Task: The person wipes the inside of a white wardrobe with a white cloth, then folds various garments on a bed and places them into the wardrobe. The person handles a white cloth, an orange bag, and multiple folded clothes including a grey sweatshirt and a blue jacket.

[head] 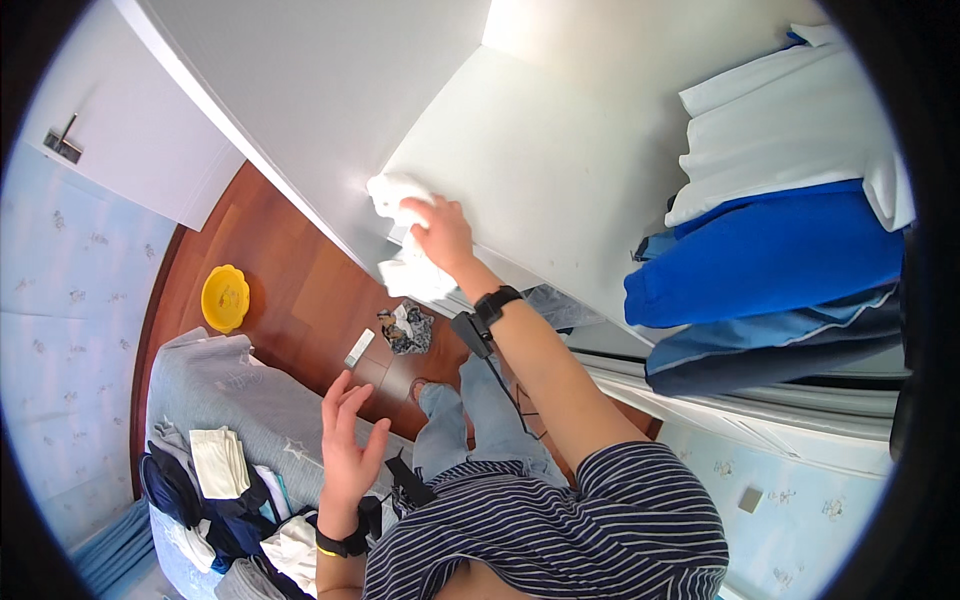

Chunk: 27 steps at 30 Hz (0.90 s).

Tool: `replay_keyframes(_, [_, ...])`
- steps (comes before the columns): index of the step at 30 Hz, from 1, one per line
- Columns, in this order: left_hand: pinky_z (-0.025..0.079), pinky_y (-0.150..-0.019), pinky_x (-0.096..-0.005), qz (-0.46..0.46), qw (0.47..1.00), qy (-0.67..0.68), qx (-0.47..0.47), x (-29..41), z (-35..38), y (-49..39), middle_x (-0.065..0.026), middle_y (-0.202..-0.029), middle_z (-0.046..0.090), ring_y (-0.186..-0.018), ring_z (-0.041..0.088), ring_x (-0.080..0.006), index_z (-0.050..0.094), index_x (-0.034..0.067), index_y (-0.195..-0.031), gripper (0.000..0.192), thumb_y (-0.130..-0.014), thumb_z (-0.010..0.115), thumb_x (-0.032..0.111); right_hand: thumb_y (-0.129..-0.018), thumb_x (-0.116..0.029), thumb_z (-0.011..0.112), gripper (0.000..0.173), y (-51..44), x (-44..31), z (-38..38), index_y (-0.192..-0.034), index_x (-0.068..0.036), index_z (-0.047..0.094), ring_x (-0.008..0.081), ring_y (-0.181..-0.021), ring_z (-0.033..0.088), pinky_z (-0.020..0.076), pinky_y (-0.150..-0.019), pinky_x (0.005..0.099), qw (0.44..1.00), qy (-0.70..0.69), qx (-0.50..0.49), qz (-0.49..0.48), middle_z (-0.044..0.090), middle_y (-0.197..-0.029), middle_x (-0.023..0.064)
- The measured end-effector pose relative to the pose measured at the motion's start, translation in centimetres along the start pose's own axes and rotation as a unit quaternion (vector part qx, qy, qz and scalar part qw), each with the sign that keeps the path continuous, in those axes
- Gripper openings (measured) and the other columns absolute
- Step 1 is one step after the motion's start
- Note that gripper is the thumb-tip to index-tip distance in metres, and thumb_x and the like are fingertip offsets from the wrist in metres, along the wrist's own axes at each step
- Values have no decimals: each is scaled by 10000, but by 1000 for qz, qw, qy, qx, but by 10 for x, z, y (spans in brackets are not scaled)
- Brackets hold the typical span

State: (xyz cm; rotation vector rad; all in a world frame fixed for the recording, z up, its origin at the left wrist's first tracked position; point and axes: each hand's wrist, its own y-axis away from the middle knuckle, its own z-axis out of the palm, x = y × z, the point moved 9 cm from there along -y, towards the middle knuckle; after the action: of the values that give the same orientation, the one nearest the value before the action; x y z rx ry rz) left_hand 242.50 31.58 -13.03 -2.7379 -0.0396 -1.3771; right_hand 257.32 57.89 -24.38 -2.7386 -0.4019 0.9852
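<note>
My right hand [444, 232] grips a white cloth [420, 270] against the inner left end of a white wardrobe shelf [525, 150]; part of the cloth hangs over the shelf's front edge. Lower down, my left hand [351, 442] is raised with its fingers apart and nothing in it, near the bed. Folded clothes lie at the right side of the shelf: a white garment [780, 127], a bright blue garment [765, 255] and a dark blue one [772, 360] with a light stripe.
A bed [255, 390] at the lower left bears a folded cream cloth [219, 461] and several heaped garments. On the wooden floor are a yellow basin [225, 298], a patterned cloth bundle [407, 328] and a white power strip [360, 348]. A white door [127, 112] stands at the upper left.
</note>
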Motion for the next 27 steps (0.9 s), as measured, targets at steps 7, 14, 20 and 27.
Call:
replay_keyframes(7, [423,-929,-376,-28,999,5,33,-14,-13,-11,-179,-1321,417,-1109,508,-328,543,43,-1152,414,-754,655,35,-789,-13,568,387,7,164,-227,-1173,-66,588,246,-1121,534,386,-988,342,956,-80,283,10,592,-1185,105])
replay_keyframes(14, [462,-876,-356,-40,999,-19,-17,-2,28,-74,-188,-1319,414,-1064,549,-300,550,39,-1139,401,-757,668,75,-841,-367,508,590,116,355,-271,-1376,-162,369,378,-1261,342,270,-1046,462,775,241,117,572,369,-1387,195])
replay_keyframes(20, [471,-862,-364,-73,996,-8,-51,7,63,-131,-183,-1302,423,-1051,547,-303,553,55,-1148,415,-753,677,88,-858,-381,473,511,-33,356,-225,-1353,-286,387,391,-1267,326,348,-934,594,793,273,91,537,279,-1457,129])
replay_keyframes(27, [482,-811,-361,-112,993,-32,3,11,50,-132,-186,-1303,433,-1025,550,-317,560,78,-1142,401,-756,669,100,-863,-293,481,457,-220,196,-34,-1317,-300,424,363,-1233,361,407,-882,553,941,280,-65,180,315,-1438,88])
